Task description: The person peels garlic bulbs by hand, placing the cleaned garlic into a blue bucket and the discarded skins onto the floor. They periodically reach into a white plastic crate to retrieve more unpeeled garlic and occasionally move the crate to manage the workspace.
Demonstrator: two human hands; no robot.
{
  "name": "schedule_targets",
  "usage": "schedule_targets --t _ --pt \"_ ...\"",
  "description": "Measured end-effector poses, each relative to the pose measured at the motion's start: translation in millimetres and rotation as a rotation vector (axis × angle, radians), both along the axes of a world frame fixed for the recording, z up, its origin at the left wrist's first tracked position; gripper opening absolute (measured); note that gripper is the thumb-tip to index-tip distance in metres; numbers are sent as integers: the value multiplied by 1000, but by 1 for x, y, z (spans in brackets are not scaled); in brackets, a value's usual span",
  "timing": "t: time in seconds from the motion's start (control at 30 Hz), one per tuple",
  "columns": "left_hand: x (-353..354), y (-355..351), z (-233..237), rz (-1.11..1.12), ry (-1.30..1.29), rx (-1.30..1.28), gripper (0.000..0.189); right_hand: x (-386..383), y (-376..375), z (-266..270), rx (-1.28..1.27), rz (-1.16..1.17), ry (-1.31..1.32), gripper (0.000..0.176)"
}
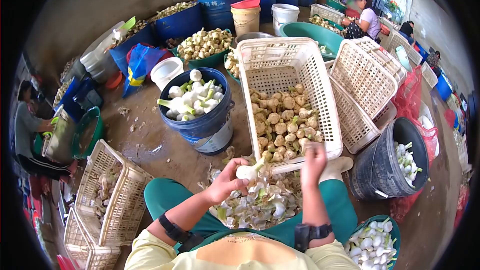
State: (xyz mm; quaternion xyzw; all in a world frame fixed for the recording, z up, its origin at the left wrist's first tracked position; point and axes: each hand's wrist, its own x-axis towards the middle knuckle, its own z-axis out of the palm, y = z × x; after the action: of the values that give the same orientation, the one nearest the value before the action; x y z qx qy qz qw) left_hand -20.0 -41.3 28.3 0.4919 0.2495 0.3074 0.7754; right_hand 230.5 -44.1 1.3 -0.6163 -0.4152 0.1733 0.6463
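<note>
My left hand is closed around a white, peeled garlic bulb, its pale green stem pointing up and to the right. My right hand is raised over the near right corner of a white plastic crate, its fingers curled together. What those fingers hold, if anything, is slightly blurred and hidden. Brown unpeeled garlic bulbs lie in the near part of the crate. Under my hands, between my knees, is a heap of papery garlic skins.
A blue bucket of peeled garlic stands ahead to the left. On the right are a dark bucket and a green basin, both holding peeled garlic. Stacked crates stand at left. Other people sit farther off.
</note>
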Motion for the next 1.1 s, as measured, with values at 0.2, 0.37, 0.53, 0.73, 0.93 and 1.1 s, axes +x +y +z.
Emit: schedule_targets --t 0.2,0.37,0.53,0.73,0.93,1.1 --pt "4 -13 1 135 215 347 54 -63 -40 12 -283 770 334 37" --pt "2 -19 10 281 561 1049 56 -83 -41 20 -170 650 287 24" --pt "-1 -22 -3 183 205 514 56 -77 -43 22 -286 591 383 24" --pt "-5 -11 -3 23 107 92 42 -70 -46 12 -182 813 605 30" --pt "14 -20 -10 213 70 3 59 -68 -38 23 -209 463 -598 21" --pt "-2 -10 -16 -19 188 -23 76 -55 -39 18 -359 919 276 19"
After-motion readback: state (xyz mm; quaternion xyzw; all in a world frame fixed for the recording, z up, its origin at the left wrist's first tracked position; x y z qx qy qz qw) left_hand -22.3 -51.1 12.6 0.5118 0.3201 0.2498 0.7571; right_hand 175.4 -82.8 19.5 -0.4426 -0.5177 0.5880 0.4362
